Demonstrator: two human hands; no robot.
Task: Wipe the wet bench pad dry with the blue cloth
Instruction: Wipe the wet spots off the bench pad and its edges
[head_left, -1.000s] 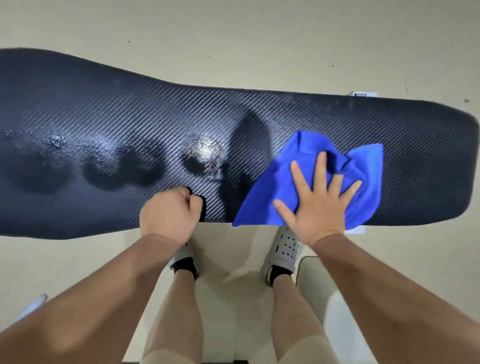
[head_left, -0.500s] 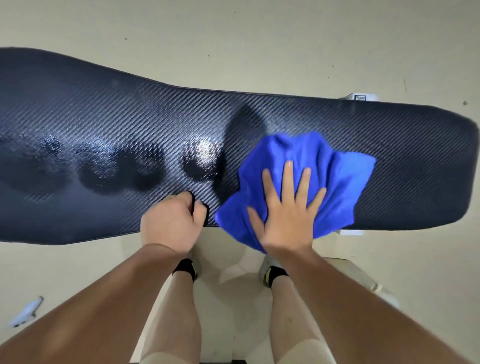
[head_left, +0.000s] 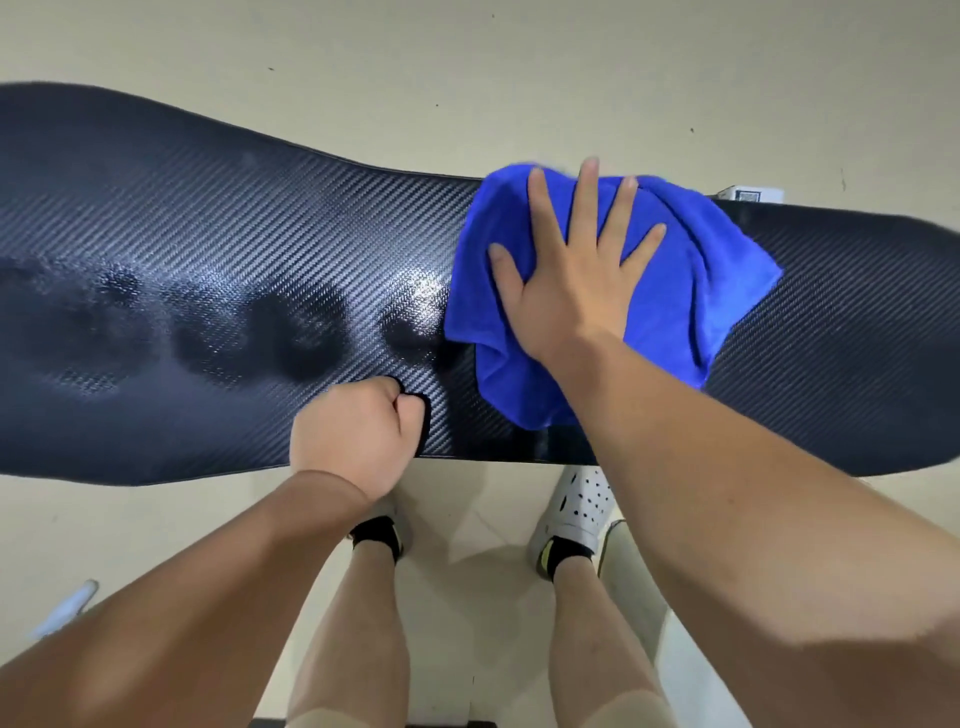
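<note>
**Cloth pushed to the far edge of the pad, wet patches left of it not yet wiped**

The blue cloth (head_left: 613, 306) lies bunched on the bench pad (head_left: 841, 332), right of centre in the frame, its upper edge at the pad's far rim. It looks like soft, light microfibre: it folds and rumples under pressure, so it probably handles best flattened under a broad palm rather than pinched, or it will ball up and skate over the water. The pad seems a firm cushion with a glossy woven-pattern skin, likely slick where wet.

The right hand (head_left: 566, 291) presses flat on the cloth, fingers spread wide apart and pointing to the top of the frame; it grips nothing, only bears down. The left hand (head_left: 358, 431) sits at the pad's near edge, lower centre, curled into a closed fist with its knuckles on the surface, apparently bracing; whether it holds anything inside cannot be told.

Shiny wet patches (head_left: 410, 301) glint just left of the cloth, and more spread toward the left side of the frame.

Against the frame half a second back, the right hand and cloth have travelled from the pad's near edge up to its far edge, and the fingers have opened wider. The left fist has kept its place at the near edge, and the wet patches look unchanged.
</note>
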